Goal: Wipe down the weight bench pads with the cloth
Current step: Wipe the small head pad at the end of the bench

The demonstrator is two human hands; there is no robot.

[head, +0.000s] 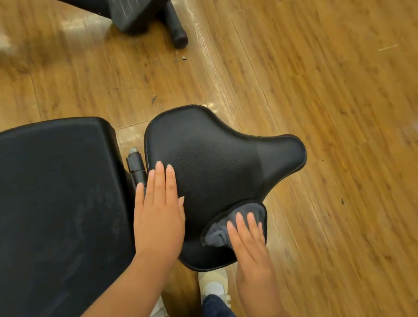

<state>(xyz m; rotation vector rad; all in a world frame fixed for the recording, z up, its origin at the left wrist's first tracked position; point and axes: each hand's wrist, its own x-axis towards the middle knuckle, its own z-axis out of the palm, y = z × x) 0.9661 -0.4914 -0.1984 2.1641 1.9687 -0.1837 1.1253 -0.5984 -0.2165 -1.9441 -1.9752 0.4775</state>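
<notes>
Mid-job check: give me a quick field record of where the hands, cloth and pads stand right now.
seat pad: black, saddle-shaped, narrow end pointing right
back pad: large black pad left of the seat pad, a gap between them
cloth: grey, bunched on the seat pad's near right edge
right hand: fingers straight, pressing on the cloth
left hand: flat on the seat pad's left side, fingers straight
floor: wood planks
other: black equipment base at top
</notes>
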